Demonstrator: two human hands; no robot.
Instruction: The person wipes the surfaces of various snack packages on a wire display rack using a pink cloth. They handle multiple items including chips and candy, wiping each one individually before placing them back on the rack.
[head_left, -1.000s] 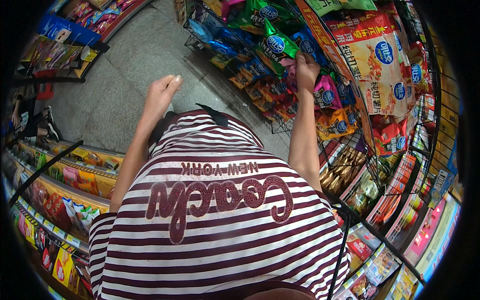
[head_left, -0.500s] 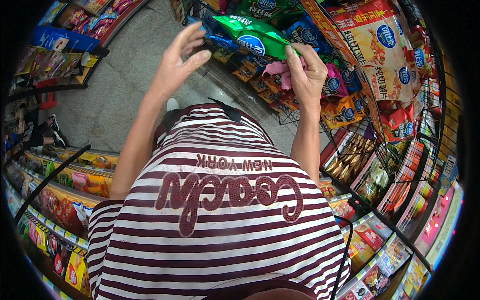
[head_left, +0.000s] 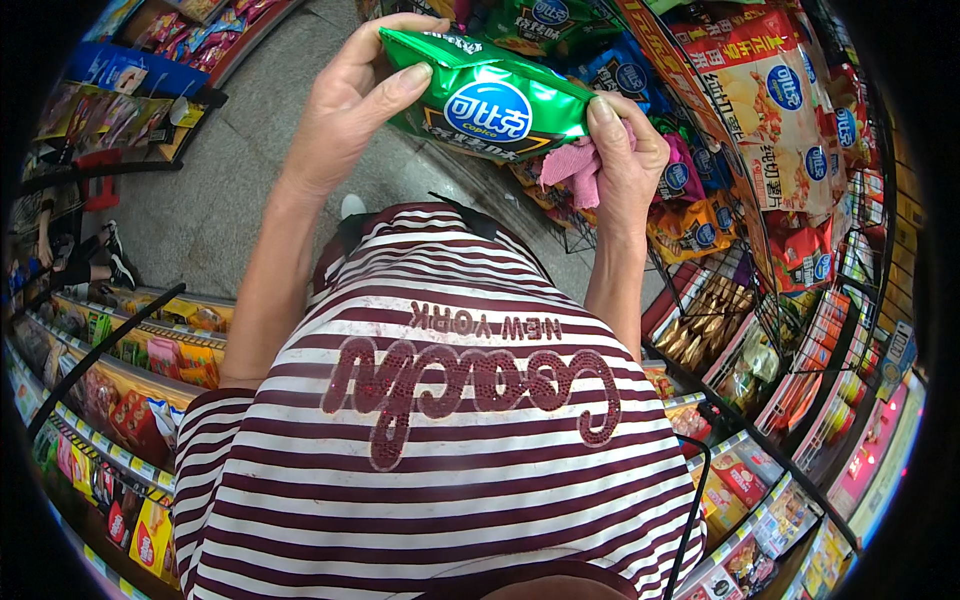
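A shiny green snack bag (head_left: 480,100) with a blue oval label is stretched between my two hands, ahead of my chest. At its left end my left hand (head_left: 355,100) grips it, thumb on the front and the other fingers behind. My right hand (head_left: 622,150) pinches the bag's right end between thumb and fingers. A pink cloth (head_left: 577,172) is also held in my right hand and hangs below the bag. Beyond lies a wire display of bagged snacks, with blue bags (head_left: 625,78) and an orange bag (head_left: 695,228) among them.
A printed cardboard panel (head_left: 690,90) borders the display, with large red and beige snack bags (head_left: 780,120) to its right. Stocked shelves (head_left: 130,370) run along the left and lower right. Grey tiled floor (head_left: 240,170) shows at the left, and a person's shoe (head_left: 121,258) at far left.
My left hand has moved from open beside the bag to gripping its left end. The green bag has come nearer and its front now faces me more. The right hand keeps its hold.
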